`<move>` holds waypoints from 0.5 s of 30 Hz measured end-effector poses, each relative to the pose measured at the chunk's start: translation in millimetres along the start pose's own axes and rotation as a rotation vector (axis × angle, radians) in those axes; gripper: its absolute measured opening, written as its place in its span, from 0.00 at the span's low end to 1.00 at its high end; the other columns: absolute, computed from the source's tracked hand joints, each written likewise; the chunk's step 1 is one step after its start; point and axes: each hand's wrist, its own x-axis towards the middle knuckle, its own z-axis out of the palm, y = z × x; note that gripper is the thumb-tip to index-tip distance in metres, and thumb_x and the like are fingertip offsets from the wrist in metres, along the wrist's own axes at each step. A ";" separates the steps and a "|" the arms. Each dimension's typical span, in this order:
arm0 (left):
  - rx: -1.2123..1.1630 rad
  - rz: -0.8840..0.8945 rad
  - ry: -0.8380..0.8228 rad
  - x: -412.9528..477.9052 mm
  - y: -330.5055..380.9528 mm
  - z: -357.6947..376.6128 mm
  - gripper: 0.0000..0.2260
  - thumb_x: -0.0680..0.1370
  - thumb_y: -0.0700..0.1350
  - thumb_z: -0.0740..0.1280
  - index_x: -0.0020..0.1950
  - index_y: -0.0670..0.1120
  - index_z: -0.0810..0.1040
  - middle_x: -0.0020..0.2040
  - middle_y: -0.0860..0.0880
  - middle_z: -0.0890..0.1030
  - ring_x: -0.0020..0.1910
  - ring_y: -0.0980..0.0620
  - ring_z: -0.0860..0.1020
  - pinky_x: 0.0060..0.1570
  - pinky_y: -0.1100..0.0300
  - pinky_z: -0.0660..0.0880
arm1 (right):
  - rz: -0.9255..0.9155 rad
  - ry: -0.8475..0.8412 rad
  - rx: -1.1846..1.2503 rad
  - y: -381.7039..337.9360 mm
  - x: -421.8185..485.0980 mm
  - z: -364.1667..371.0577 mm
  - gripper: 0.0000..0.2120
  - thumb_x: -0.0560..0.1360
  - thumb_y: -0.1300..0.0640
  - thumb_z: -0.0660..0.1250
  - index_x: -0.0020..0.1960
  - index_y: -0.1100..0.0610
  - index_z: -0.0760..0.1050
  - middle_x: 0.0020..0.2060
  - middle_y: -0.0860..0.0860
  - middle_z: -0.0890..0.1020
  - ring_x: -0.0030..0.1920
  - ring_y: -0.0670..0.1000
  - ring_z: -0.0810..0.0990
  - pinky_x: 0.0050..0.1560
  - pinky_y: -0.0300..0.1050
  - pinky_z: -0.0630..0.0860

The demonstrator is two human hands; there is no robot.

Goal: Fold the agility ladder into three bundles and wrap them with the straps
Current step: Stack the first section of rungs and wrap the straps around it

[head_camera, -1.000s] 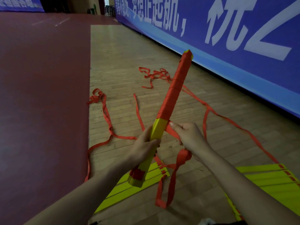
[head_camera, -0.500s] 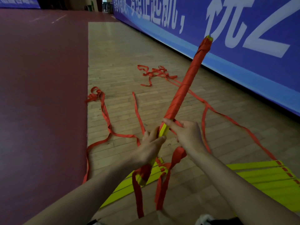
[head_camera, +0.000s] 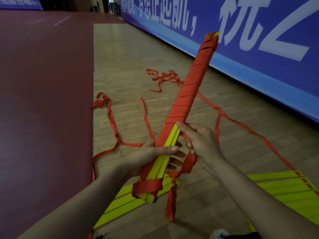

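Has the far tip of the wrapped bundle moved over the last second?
Yes. The far tip of the bundle swung up and right, from the light-blue lower band of the banner onto its dark blue field above.

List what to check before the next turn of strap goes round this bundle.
1. Grip of left hand on the bundle: ok.
2. Hold of right hand on the strap: ok.
3. Far wraps close and even: ok.
4. Near end covered: not ok, yellow shows bare.
5. Near-end loop snug: not ok, it sags.
6. Loose straps free of knots: cannot tell.
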 end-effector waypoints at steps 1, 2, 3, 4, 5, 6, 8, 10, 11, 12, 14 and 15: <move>-0.010 0.001 -0.018 -1.1 1.4 -1.0 0.14 0.71 0.44 0.71 0.55 0.43 0.79 0.50 0.42 0.84 0.46 0.43 0.81 0.53 0.46 0.77 | -0.008 -0.011 0.004 0.9 0.8 -0.2 0.18 0.74 0.52 0.71 0.44 0.69 0.79 0.26 0.56 0.69 0.20 0.45 0.64 0.18 0.35 0.59; -0.016 0.010 -0.023 -0.6 2.0 -3.8 0.12 0.71 0.43 0.71 0.53 0.43 0.80 0.50 0.44 0.84 0.45 0.44 0.80 0.54 0.45 0.76 | -0.016 -0.021 0.008 1.0 1.8 -0.5 0.17 0.74 0.52 0.71 0.43 0.69 0.79 0.27 0.58 0.69 0.20 0.45 0.64 0.18 0.34 0.59; -0.036 0.011 -0.040 -0.7 3.0 -5.7 0.11 0.71 0.42 0.70 0.52 0.43 0.80 0.49 0.45 0.84 0.42 0.46 0.79 0.51 0.46 0.77 | -0.024 -0.030 0.015 0.8 3.0 -0.9 0.16 0.74 0.52 0.71 0.42 0.68 0.79 0.29 0.59 0.70 0.20 0.45 0.63 0.18 0.34 0.58; -0.082 0.001 -0.068 -1.4 4.0 -7.7 0.10 0.71 0.41 0.69 0.52 0.42 0.79 0.47 0.45 0.84 0.39 0.48 0.79 0.46 0.50 0.79 | -0.031 -0.040 0.023 0.1 3.6 -1.2 0.15 0.74 0.52 0.71 0.42 0.66 0.80 0.30 0.60 0.71 0.20 0.45 0.63 0.17 0.34 0.58; -0.131 -0.015 -0.100 -3.6 5.7 -8.0 0.11 0.72 0.40 0.68 0.53 0.41 0.78 0.46 0.45 0.83 0.36 0.49 0.79 0.40 0.53 0.79 | -0.039 -0.050 0.030 -0.4 4.3 -1.6 0.14 0.74 0.52 0.71 0.42 0.65 0.80 0.32 0.60 0.71 0.20 0.45 0.63 0.17 0.34 0.58; -0.176 -0.035 -0.139 -5.3 6.4 -8.6 0.11 0.71 0.39 0.69 0.53 0.41 0.77 0.45 0.45 0.83 0.34 0.50 0.79 0.37 0.55 0.79 | -0.046 -0.062 0.036 -1.2 4.1 -2.2 0.13 0.74 0.53 0.71 0.43 0.64 0.80 0.32 0.61 0.72 0.20 0.45 0.63 0.17 0.34 0.58; -0.242 -0.042 -0.235 -6.1 5.1 -10.2 0.12 0.69 0.42 0.75 0.50 0.43 0.80 0.42 0.45 0.80 0.31 0.51 0.76 0.34 0.57 0.77 | -0.056 -0.091 0.043 -3.4 3.9 -3.4 0.11 0.73 0.53 0.70 0.42 0.61 0.81 0.34 0.61 0.73 0.20 0.44 0.63 0.17 0.33 0.57; -0.243 -0.022 -0.294 -6.3 6.1 -10.8 0.09 0.68 0.46 0.76 0.46 0.47 0.82 0.39 0.47 0.76 0.30 0.52 0.73 0.32 0.59 0.74 | -0.070 -0.135 0.030 -6.6 4.6 -6.4 0.11 0.71 0.49 0.70 0.41 0.58 0.82 0.32 0.62 0.73 0.19 0.44 0.63 0.16 0.33 0.57; -0.228 -0.014 -0.298 -5.8 6.6 -11.4 0.09 0.68 0.47 0.76 0.45 0.47 0.81 0.38 0.47 0.74 0.30 0.52 0.72 0.31 0.59 0.73 | -0.073 -0.162 0.012 -8.1 4.8 -8.5 0.12 0.70 0.47 0.70 0.39 0.57 0.82 0.28 0.60 0.72 0.18 0.44 0.63 0.16 0.33 0.57; -0.218 -0.017 -0.287 -5.3 7.3 -12.1 0.10 0.68 0.48 0.77 0.44 0.47 0.80 0.37 0.46 0.74 0.29 0.52 0.72 0.31 0.59 0.73 | -0.070 -0.194 -0.015 -9.2 4.8 -11.0 0.14 0.68 0.45 0.68 0.39 0.56 0.81 0.24 0.58 0.71 0.18 0.44 0.63 0.16 0.33 0.58; -0.180 -0.046 -0.233 -7.5 10.4 -13.8 0.13 0.71 0.53 0.74 0.48 0.46 0.78 0.36 0.46 0.74 0.28 0.52 0.71 0.30 0.59 0.72 | -0.029 -0.280 -0.074 -9.4 4.1 -15.9 0.15 0.71 0.45 0.66 0.41 0.57 0.80 0.21 0.53 0.71 0.18 0.45 0.66 0.17 0.35 0.62; -0.162 -0.068 -0.222 -8.6 11.3 -15.2 0.15 0.74 0.56 0.70 0.51 0.46 0.76 0.36 0.46 0.74 0.28 0.51 0.71 0.30 0.60 0.72 | 0.010 -0.336 -0.096 -8.6 3.7 -18.6 0.15 0.74 0.47 0.65 0.43 0.58 0.80 0.22 0.52 0.73 0.19 0.46 0.69 0.19 0.35 0.65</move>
